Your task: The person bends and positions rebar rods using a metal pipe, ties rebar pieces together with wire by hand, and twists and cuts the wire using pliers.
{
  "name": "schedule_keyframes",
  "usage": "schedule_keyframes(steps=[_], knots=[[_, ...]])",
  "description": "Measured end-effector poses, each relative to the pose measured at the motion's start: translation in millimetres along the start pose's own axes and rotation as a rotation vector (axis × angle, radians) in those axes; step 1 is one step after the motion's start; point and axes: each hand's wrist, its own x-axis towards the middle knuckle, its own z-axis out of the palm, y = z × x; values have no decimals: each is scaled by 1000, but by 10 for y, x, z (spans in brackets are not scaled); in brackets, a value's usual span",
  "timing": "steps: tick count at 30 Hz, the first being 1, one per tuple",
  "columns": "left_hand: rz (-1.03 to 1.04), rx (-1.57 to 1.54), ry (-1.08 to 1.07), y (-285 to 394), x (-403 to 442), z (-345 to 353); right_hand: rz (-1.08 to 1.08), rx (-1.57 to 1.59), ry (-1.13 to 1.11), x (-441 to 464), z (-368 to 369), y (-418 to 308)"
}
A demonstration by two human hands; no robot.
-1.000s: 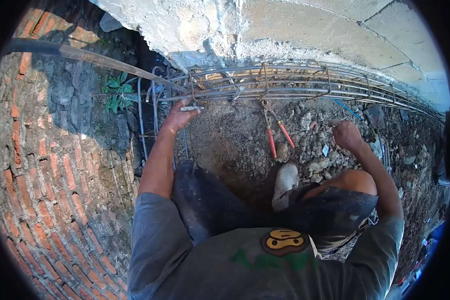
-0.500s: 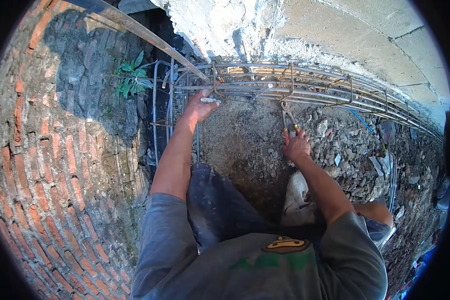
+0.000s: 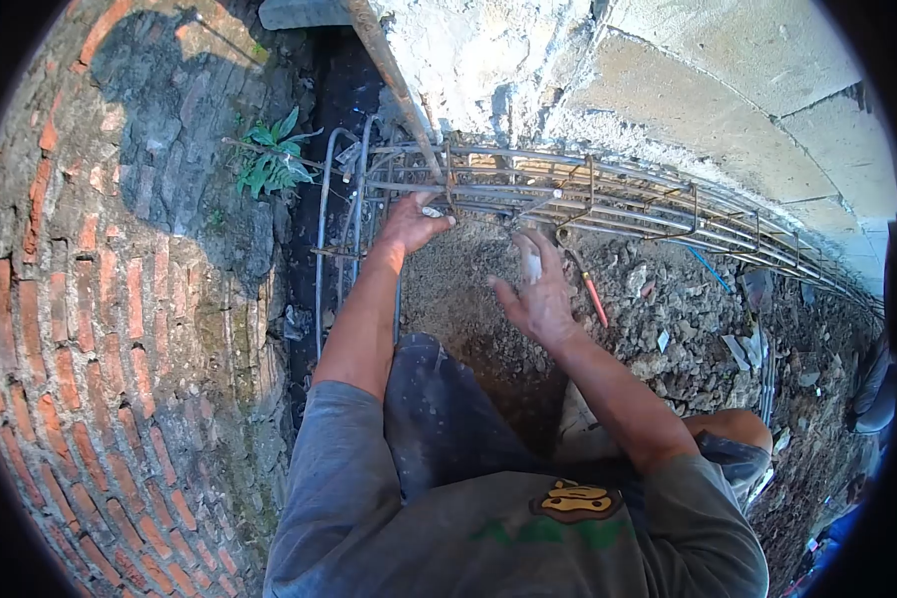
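Observation:
My left hand (image 3: 414, 224) is closed at the lower bar of the rebar cage (image 3: 628, 194), near its left end. Its fingers wrap round something I cannot make out, and a pale wrapping shows on a finger. A long metal bar (image 3: 394, 75) slants down to the cage just above that hand. My right hand (image 3: 540, 289) is open below the cage, fingers spread, with a pale wrapping on one finger. Right beside it lie the pliers (image 3: 592, 289) with red handles, partly hidden by the hand, their head near the cage's lower bars.
A brick wall (image 3: 100, 339) rises on the left, with a green plant (image 3: 273, 154) growing from it. Pale concrete (image 3: 708, 90) lies beyond the cage. Rubble (image 3: 683, 309) and a blue strip (image 3: 708, 267) are on the ground at the right.
My right hand first reached the pliers' handles, then moved up and left off them and opened. My left hand has stayed at the cage while the view shifted.

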Motion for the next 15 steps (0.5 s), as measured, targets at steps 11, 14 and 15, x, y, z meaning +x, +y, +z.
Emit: schedule_keyframes(steps=[11,14,15], knots=[[18,92,-7,175,-120,5,-114,-70,-70,1167,86,-450],[-21,45,28,149,-177,18,-158,-97,-142,1230,40,-453],[-9,64,40,81,-184,24,-69,-96,-254,1242,-4,-496]])
